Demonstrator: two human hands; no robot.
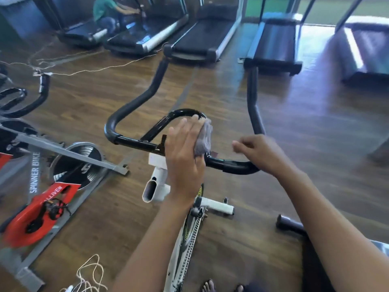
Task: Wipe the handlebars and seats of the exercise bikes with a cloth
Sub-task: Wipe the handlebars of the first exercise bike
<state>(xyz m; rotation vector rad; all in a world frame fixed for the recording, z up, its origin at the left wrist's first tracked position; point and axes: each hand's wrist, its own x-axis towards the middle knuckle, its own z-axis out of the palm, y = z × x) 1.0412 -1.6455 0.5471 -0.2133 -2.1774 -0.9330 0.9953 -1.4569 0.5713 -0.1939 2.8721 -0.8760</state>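
The black handlebars (134, 106) of a white exercise bike (160, 186) fill the middle of the head view. My left hand (185, 152) presses a grey cloth (204, 138) against the inner loop of the bars, fingers fairly straight over the cloth. My right hand (259, 152) hovers with loosely curled fingers just over the right bend of the handlebars, slightly blurred, holding nothing. The bike's seat is out of sight.
A grey and red spinner bike (42, 186) stands at the left, with another black handlebar (27, 102) behind it. Several treadmills (200, 36) line the back, and a seated person (107, 13) is at the far left. Loose cords (90, 277) lie on the wooden floor.
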